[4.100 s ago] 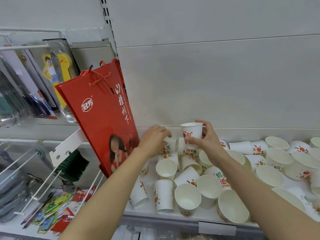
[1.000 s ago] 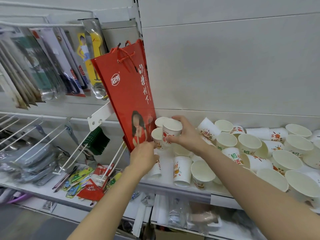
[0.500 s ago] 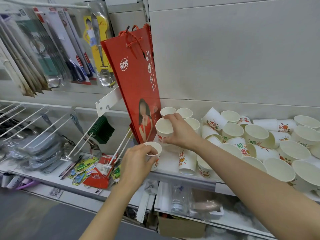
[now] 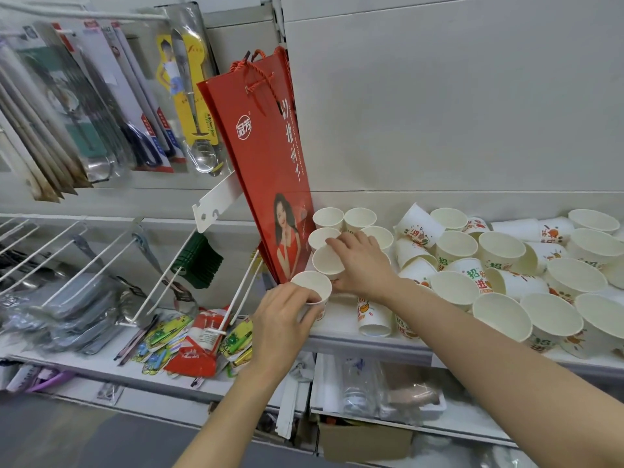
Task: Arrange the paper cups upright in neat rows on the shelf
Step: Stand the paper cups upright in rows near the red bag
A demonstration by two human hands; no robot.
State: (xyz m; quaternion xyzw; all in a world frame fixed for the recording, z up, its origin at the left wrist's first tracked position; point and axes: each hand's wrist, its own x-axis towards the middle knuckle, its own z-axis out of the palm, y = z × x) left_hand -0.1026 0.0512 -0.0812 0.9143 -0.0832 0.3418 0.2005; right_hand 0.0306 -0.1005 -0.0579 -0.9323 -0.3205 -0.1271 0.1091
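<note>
Several white paper cups with orange print stand upright in a column at the left end of the white shelf (image 4: 341, 329), beside a red bag. My left hand (image 4: 283, 319) grips the front cup (image 4: 312, 287) at the shelf's front edge. My right hand (image 4: 359, 261) holds the cup behind it (image 4: 327, 262), fingers curled round its rim and side. Behind that stand three upright cups (image 4: 328, 217). To the right lies a jumble of cups (image 4: 499, 265), some upright, some on their sides.
A red paper gift bag (image 4: 270, 163) hangs against the shelf's left end, touching the cup column. Left of it are wire hooks with packaged utensils (image 4: 111, 106) and a lower shelf of small packets (image 4: 199, 342). One cup lies on its side at the front edge (image 4: 373, 315).
My left hand has brought its cup up onto the shelf's front left corner. My right hand has lowered its cup into the column just behind it.
</note>
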